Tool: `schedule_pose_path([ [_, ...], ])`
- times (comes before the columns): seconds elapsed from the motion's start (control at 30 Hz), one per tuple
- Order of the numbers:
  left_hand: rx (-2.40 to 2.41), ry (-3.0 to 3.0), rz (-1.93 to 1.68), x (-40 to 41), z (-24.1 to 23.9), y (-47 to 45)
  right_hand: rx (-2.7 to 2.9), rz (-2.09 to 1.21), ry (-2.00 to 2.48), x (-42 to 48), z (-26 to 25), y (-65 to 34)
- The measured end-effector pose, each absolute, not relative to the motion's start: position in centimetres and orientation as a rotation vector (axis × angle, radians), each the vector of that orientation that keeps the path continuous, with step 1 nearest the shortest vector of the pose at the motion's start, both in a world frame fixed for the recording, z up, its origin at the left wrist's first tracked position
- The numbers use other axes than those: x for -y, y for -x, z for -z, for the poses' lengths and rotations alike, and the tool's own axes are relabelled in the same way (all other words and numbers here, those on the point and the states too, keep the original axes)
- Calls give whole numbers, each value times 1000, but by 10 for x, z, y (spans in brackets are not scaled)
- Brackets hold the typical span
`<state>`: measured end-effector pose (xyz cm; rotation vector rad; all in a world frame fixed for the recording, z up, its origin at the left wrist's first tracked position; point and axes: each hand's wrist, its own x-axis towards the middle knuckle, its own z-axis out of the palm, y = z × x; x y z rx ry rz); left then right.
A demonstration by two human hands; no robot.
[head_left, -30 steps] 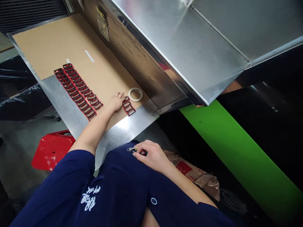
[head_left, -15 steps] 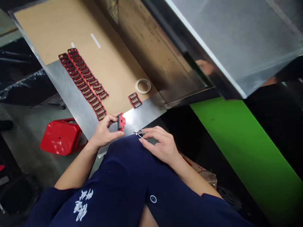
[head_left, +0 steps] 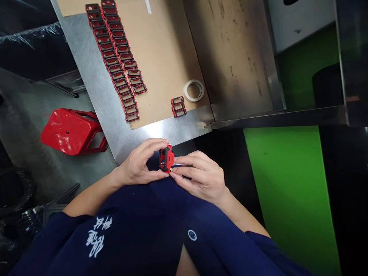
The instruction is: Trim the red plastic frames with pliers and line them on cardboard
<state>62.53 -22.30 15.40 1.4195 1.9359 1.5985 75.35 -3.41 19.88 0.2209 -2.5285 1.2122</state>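
My left hand (head_left: 142, 162) pinches a small red and black frame part (head_left: 166, 159) over my lap, fingers closed round it. My right hand (head_left: 198, 174) is closed on thin metal tweezers (head_left: 179, 165) whose tips touch the part. On the brown cardboard sheet (head_left: 163, 50) lie two long rows of the same red frame parts (head_left: 116, 57) and a short group of three (head_left: 178, 107).
A roll of pale tape (head_left: 194, 90) lies on the cardboard beside the short group. The cardboard rests on a metal table (head_left: 94, 76). A red plastic stool (head_left: 71, 131) stands on the floor to the left. A green panel (head_left: 287, 184) runs down the right.
My left hand took one red part from the short group and brought it to my lap. My right hand with the tweezers rose to meet it. The camera tilted down.
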Motion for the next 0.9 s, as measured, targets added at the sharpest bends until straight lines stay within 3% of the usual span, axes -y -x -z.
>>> schedule_pose_path([
  [0.9, -2002, -1376, -1509, 231, -148, -623, 2596, -1273, -246, 40, -204, -753],
])
